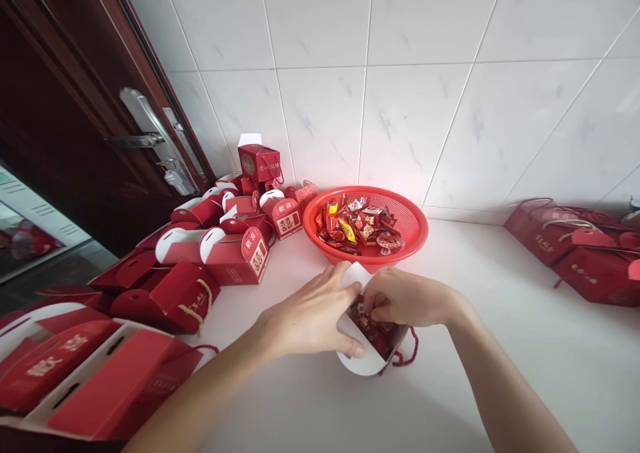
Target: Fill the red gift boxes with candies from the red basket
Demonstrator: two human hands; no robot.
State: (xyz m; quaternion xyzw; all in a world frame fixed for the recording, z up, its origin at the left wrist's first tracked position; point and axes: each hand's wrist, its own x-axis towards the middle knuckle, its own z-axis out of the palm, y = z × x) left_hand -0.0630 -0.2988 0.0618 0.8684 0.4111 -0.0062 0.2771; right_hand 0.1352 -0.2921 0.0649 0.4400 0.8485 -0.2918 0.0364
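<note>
**Fingers (371, 298) at the mouth of the open box (364, 358)**

Head view: The open box is located on the white counter (440, 406), directly in front of the red basket (424, 234). It is gripped by the left hand (313, 313), with the thumb pressed on the near white flap and the other fingers set toward the far flap. The fingers of the right hand (400, 298) are curled together within the opening, over red wrapped sweets (364, 321). Whether a piece is pinched between them cannot be told. A dark red cord (414, 347) is seen at the box's right side.

More wrapped sweets are heaped in the basket. Other red boxes (235, 259) are grouped at the left, and further boxes (550, 246) are placed at the far right.

Handling: The box is judged to be light and of thin, stiff card, easily creased if squeezed. It is best held by opposite side walls, low down, as the flaps may be bent under load. The sweets are judged to be small, firm and light, with slippery wrappers; a fingertip pinch across the wrapped body is advised.
</note>
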